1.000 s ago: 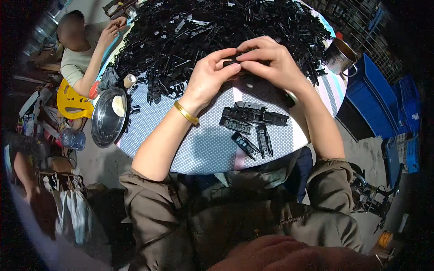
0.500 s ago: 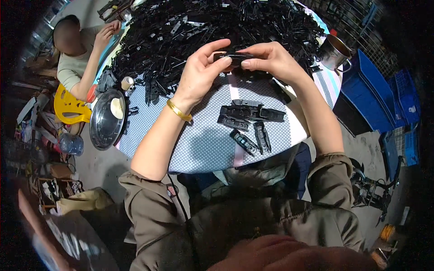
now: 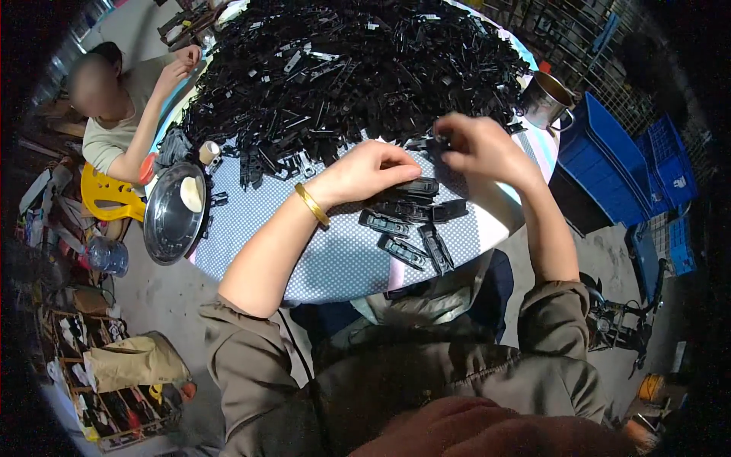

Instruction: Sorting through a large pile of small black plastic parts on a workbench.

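Observation:
My left hand [image 3: 367,174] is low over the table, its thumb and fingers closed at the upper edge of a black plastic part [image 3: 421,186]. This part lies against a small group of long, hollow black parts [image 3: 405,210]. Nearer to me, two more such parts [image 3: 435,250] lie beside each other. To the right, my right hand [image 3: 487,151] reaches to the near edge of a large heap of black plastic parts [image 3: 358,84]. Its thumb and forefinger are apart, slightly blurred, with dark pieces showing between and behind them.
A glass bowl [image 3: 156,221] with a pale piece in it stands at the table's left edge, near a tape roll [image 3: 209,152]. A metal mug [image 3: 546,99] is at the right. Blue crates [image 3: 609,167] stand beyond it. A co-worker [image 3: 122,114] sits at the far left.
Both hands held a black part up over the heap's near edge. They have since separated: my left hand has come down to the group, my right has moved right and lower.

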Demonstrator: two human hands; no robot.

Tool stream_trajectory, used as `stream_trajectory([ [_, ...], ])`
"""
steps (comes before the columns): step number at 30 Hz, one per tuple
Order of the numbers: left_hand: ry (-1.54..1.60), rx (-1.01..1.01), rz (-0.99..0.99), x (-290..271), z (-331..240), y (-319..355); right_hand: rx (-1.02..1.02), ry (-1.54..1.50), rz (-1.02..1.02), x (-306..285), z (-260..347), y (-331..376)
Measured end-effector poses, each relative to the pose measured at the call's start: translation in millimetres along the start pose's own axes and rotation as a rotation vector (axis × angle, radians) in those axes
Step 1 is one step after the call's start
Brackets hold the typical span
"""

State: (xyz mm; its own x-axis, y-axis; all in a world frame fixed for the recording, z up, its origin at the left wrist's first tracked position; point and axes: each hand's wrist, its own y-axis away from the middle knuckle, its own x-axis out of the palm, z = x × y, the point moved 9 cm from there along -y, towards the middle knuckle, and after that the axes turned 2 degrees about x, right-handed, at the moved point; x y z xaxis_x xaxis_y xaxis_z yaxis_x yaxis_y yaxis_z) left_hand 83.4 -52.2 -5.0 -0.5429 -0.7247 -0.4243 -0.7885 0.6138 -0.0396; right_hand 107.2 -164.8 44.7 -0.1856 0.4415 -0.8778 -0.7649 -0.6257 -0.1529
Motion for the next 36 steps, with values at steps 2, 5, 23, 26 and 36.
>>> stream_trajectory([
  [2,0.02,-0.031,-0.031,-3,2,3,-0.039,-0.32,-0.124,-10,3,-19],
  [5,0.612,0.049,-0.344,-24,-6,2,-0.022,-0.671,-0.12,-7,11,-42],
  [23,0.703,-0.006,-0.672,-60,14,18,-0.213,0.428,-0.665,-41,-39,-102],
  [26,0.731,-0.037,-0.643,-58,18,11,-0.172,0.181,-0.758,-58,-42,-83],
  [36,0.867,0.055,-0.649,-59,17,12,-0.031,-0.702,-0.23,6,16,-61],
])
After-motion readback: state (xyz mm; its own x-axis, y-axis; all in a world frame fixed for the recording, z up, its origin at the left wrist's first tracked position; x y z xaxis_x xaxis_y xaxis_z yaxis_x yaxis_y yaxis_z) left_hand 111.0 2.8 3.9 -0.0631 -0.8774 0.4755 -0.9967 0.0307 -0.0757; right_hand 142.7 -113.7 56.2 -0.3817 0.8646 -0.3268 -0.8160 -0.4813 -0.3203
